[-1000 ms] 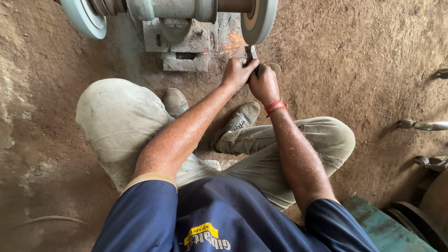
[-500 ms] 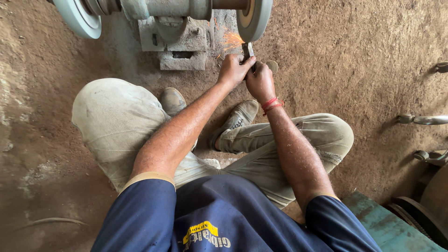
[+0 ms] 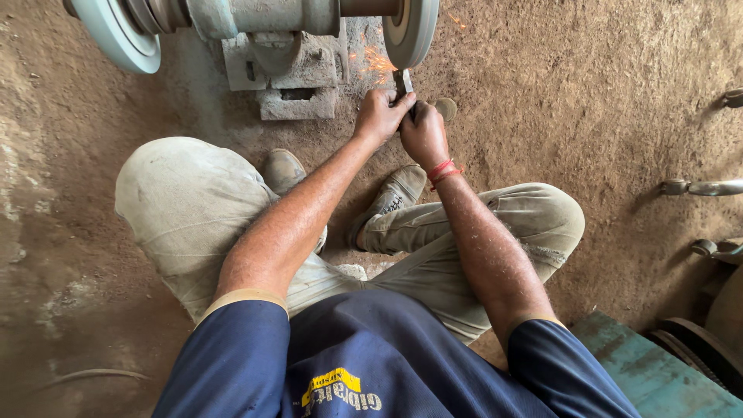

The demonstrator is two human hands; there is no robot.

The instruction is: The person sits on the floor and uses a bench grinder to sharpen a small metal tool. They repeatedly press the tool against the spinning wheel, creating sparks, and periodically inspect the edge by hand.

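Head view: a seated person is pressing a small metal piece to a spinning grinder wheel.

Sitting low on the dirt floor (image 3: 604, 101), legs folded, the person is keeping both arms level with the grinder (image 3: 263, 23), whose block base (image 3: 298, 77) is holding it steady. Its right wheel (image 3: 410, 31) is throwing sparks (image 3: 375, 62) leftward, away from the body. The left hand (image 3: 379, 116) and right hand (image 3: 424, 133) are meeting just below the wheel, each grip closed tight on the metal piece (image 3: 403, 82), probably sharing it so that it stays steady against the rim.
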